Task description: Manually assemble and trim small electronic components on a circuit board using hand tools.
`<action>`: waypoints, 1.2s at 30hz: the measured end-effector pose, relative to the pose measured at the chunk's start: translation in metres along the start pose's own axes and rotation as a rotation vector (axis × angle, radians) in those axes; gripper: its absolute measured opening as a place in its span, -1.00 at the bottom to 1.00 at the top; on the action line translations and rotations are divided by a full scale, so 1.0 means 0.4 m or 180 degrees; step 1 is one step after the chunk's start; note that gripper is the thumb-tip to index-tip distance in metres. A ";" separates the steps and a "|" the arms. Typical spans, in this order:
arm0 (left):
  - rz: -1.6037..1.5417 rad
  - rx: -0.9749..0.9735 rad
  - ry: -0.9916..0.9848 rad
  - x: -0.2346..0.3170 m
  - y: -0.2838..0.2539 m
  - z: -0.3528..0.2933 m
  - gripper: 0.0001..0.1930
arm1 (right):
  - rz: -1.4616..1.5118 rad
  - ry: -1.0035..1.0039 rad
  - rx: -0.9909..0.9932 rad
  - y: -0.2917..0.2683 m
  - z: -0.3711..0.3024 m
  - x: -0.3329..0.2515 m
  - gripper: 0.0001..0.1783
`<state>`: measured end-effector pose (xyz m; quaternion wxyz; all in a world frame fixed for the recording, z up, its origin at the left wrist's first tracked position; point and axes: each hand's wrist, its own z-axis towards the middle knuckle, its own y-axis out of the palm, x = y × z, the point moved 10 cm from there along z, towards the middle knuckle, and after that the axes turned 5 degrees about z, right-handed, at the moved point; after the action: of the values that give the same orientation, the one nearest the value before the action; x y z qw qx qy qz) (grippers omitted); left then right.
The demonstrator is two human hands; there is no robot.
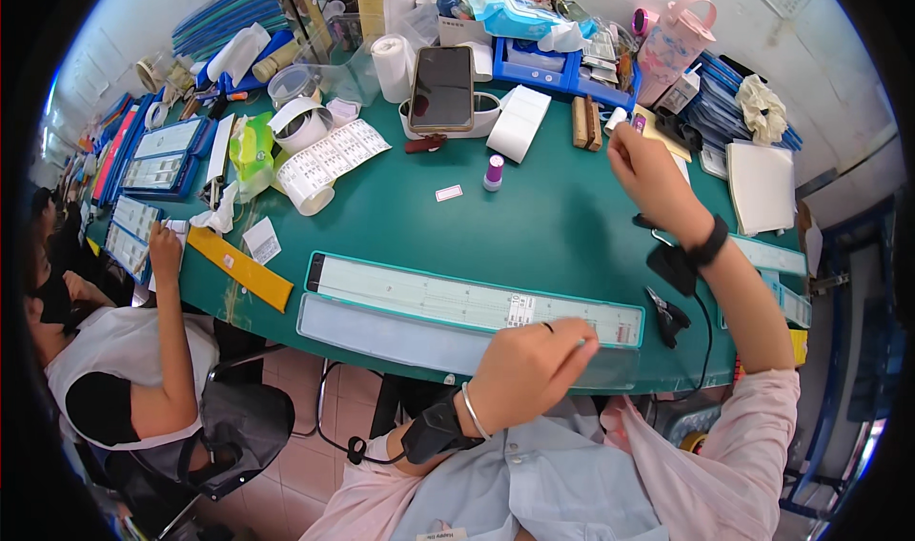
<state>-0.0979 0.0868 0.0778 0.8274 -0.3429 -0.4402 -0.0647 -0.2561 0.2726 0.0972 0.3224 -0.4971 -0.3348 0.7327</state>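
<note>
My left hand (534, 369) is closed, fingers curled together, at the front edge of a long, narrow teal-rimmed case (419, 286). Whatever it holds, if anything, is hidden. The case lies open, its pale clear lid (386, 331) folded toward me. Inside are a white scale-like strip and a small printed label (520, 309). Reaching out to the right, my right hand (658, 179) has its fingers pinched together beside a small white cylinder (617, 118) and a purple-labelled item (639, 122). I cannot make out anything between those fingers. Purple-capped, a small bottle (493, 173) stands mid-table.
Black-handled pliers (669, 318) and a black cable lie right of the case. A phone (442, 88) leans at the back, near label rolls (334, 155) and a blue organiser (538, 64). A yellow strip (240, 267) lies left, near another person's hand (165, 247).
</note>
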 end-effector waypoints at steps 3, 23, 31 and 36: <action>-0.0396 0.0244 -0.0582 -0.046 -0.023 0.005 -0.74 | -0.0248 -0.0313 0.0058 -0.049 -0.094 -0.201 -0.89; -0.0257 0.0794 0.0348 0.021 -0.039 0.019 -0.78 | 0.1459 0.1412 -0.0591 -0.023 0.073 0.083 -0.85; -0.0015 0.0416 0.0518 0.028 -0.026 0.003 -0.70 | 0.1348 0.1763 -0.0655 0.062 0.192 0.320 -0.87; -0.0102 0.0250 0.0617 0.032 -0.026 -0.008 -0.68 | 0.1197 0.1747 -0.0674 0.087 0.221 0.340 -0.86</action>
<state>-0.0922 0.0793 0.0919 0.8777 -0.2952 -0.3656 -0.0935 -0.3849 0.3471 0.0242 0.2064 -0.7592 -0.2124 0.5795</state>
